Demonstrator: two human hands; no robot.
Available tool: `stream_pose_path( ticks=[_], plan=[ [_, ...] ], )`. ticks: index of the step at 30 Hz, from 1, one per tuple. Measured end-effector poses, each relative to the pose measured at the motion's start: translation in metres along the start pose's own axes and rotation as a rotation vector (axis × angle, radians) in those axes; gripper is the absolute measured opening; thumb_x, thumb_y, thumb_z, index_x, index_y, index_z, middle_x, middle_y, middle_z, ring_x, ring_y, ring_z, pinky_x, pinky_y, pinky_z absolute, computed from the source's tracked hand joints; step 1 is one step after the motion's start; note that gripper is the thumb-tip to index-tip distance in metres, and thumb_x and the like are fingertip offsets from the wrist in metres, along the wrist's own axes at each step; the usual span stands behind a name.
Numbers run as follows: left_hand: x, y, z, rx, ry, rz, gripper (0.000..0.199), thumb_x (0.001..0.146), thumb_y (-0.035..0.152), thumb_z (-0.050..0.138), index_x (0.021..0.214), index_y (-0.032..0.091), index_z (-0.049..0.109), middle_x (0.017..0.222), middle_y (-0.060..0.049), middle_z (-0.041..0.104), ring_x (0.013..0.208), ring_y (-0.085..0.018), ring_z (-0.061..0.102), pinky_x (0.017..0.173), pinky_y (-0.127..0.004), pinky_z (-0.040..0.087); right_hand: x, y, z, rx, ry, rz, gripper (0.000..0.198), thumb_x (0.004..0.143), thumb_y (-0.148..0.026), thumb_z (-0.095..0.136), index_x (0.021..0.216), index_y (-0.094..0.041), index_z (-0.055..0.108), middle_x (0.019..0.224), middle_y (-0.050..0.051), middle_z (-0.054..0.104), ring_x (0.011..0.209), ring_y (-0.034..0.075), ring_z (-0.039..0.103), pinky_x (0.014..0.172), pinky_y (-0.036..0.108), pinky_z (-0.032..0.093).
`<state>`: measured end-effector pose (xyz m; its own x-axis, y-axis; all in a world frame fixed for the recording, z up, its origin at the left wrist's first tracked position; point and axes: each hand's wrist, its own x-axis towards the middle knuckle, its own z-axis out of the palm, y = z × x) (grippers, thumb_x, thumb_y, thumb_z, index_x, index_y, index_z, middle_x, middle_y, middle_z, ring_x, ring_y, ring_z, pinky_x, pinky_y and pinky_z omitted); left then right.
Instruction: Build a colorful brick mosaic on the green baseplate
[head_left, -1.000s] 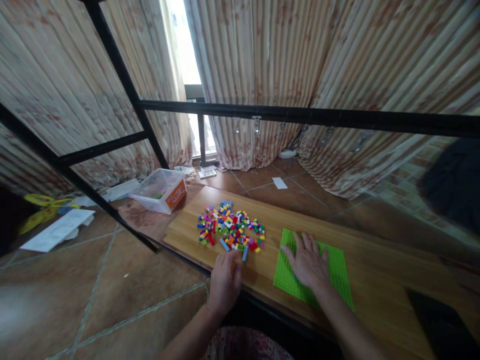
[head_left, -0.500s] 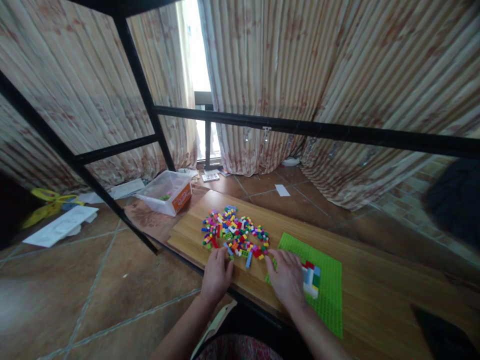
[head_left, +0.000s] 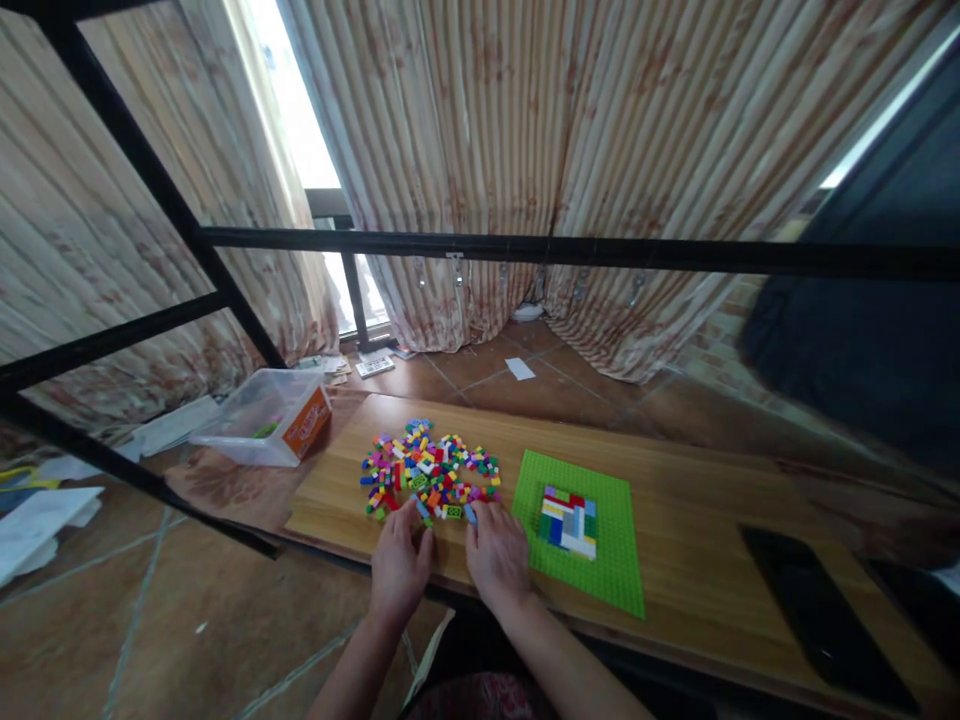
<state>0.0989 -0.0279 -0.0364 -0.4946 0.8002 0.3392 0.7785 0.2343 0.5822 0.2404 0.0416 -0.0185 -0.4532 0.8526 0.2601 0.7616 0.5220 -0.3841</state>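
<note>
A loose pile of small multicoloured toy bricks (head_left: 431,465) lies on the wooden tabletop. At its near edge is my left hand (head_left: 400,568), thumb apart from the fingers, beside a blue brick (head_left: 422,509); no brick shows between them. My right hand (head_left: 498,555) has its thumb and fingertips at a long light blue brick (head_left: 470,513), which they appear to pinch. Just right of that hand lies a green baseplate (head_left: 615,580). On it sits a block of bricks (head_left: 574,525) in white, blue, red, green and yellow.
A clear plastic box (head_left: 247,440) with an orange label stands left of the table (head_left: 675,500). A black phone-like slab (head_left: 821,610) lies at the right. Beyond the table runs a black metal bar (head_left: 525,245) before curtains. A dark-clothed person (head_left: 870,300) is at the far right.
My view has turned right, shifting the scene left. My right hand has moved left from the baseplate's edge to the long light blue brick, uncovering the brick block. My left hand stays by the pile.
</note>
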Motion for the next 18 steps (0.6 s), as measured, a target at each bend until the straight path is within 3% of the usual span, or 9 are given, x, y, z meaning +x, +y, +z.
stream_pose_path(
  ticks=[6, 11, 14, 18],
  plan=[
    [-0.004, 0.007, -0.001, -0.043, 0.055, -0.015, 0.041, 0.082, 0.030, 0.052, 0.120, 0.014, 0.051, 0.099, -0.010, 0.061, 0.091, -0.025, 0.061, 0.081, -0.042, 0.052, -0.012, 0.007, -0.005, 0.091, 0.058, -0.005, 0.031, 0.087, -0.012, 0.044, 0.113, -0.022, 0.058, 0.103, 0.008, 0.065, 0.097, 0.022, 0.060, 0.086, 0.035, 0.044],
    [-0.007, 0.030, -0.004, -0.178, 0.116, -0.002, 0.041, 0.084, 0.032, 0.054, 0.120, 0.015, 0.052, 0.101, -0.011, 0.060, 0.085, -0.022, 0.059, 0.077, -0.038, 0.052, -0.024, 0.037, -0.034, 0.358, 0.178, 0.052, 0.031, 0.092, -0.022, 0.039, 0.116, -0.024, 0.058, 0.107, 0.006, 0.064, 0.098, 0.019, 0.061, 0.087, 0.033, 0.048],
    [0.002, 0.060, 0.007, -0.345, -0.009, 0.065, 0.031, 0.086, 0.030, 0.051, 0.115, 0.018, 0.056, 0.100, -0.008, 0.060, 0.080, -0.018, 0.059, 0.074, -0.033, 0.052, -0.015, 0.077, -0.061, 0.442, 0.261, 0.161, 0.026, 0.090, -0.029, 0.044, 0.105, -0.024, 0.064, 0.103, 0.006, 0.065, 0.096, 0.020, 0.061, 0.086, 0.035, 0.048],
    [0.028, 0.101, 0.043, -0.535, -0.224, 0.126, 0.026, 0.085, 0.022, 0.051, 0.109, 0.018, 0.060, 0.098, -0.007, 0.064, 0.081, -0.016, 0.061, 0.075, -0.031, 0.053, 0.011, 0.127, -0.080, 0.498, 0.287, 0.239, 0.023, 0.082, -0.031, 0.051, 0.095, -0.023, 0.069, 0.095, 0.005, 0.067, 0.086, 0.020, 0.063, 0.082, 0.035, 0.050]
  ],
)
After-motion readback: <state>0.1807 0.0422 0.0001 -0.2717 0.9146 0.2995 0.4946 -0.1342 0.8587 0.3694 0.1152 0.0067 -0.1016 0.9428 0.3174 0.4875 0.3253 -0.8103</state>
